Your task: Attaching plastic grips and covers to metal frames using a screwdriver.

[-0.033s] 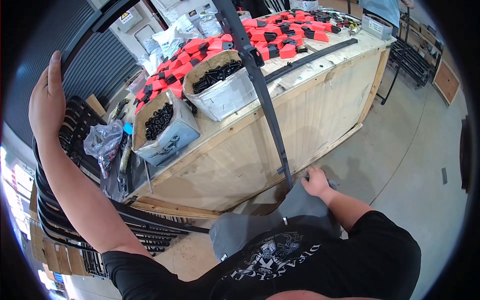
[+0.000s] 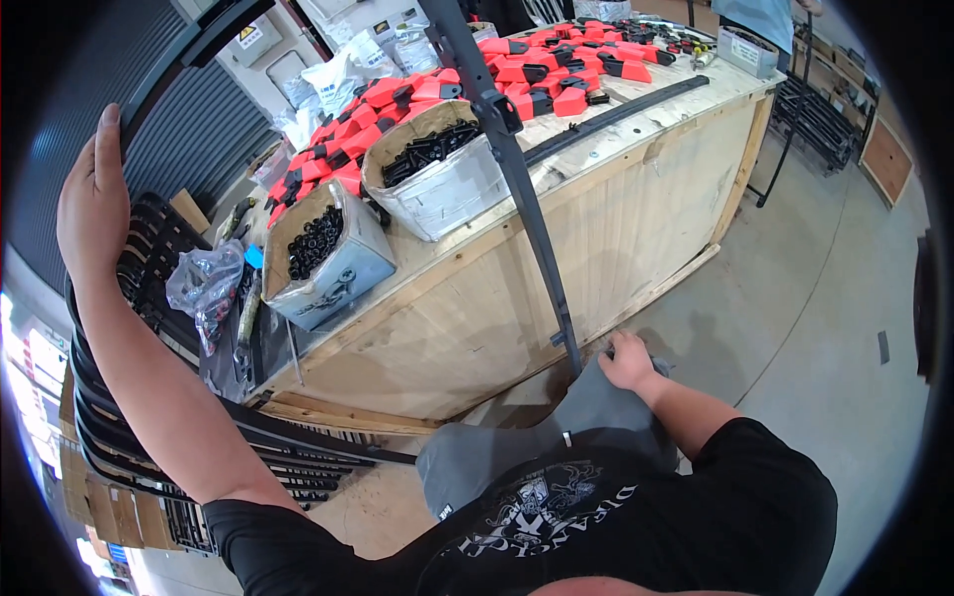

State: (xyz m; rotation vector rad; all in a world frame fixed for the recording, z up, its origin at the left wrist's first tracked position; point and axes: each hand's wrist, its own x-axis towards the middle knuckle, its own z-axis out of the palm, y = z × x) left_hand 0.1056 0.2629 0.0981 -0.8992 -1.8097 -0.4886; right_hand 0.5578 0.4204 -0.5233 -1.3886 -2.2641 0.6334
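Observation:
My left hand point(image 2: 94, 204) is raised at the far left against a black metal tube frame point(image 2: 159, 84). One finger lies stretched along the tube, and the other fingers are partly hidden. A black upright bar point(image 2: 532, 214) with brackets and holes stands in front of me, its lower end by my knees. My right hand point(image 2: 628, 362) rests on my right knee, over the grey trousers point(image 2: 497, 452), with nothing in it. Closest to the upright bar on the bench are a white box of black bolts point(image 2: 437, 194) and a box of black nuts point(image 2: 343, 273).
Many red and black plastic caps point(image 2: 383, 94) cover the wooden bench point(image 2: 596, 223). A flat black bar point(image 2: 626, 114) lies near its edge. Black frames point(image 2: 89, 417) are stacked at my left. Another person point(image 2: 755, 20) stands at the far right corner beside a small box point(image 2: 750, 55).

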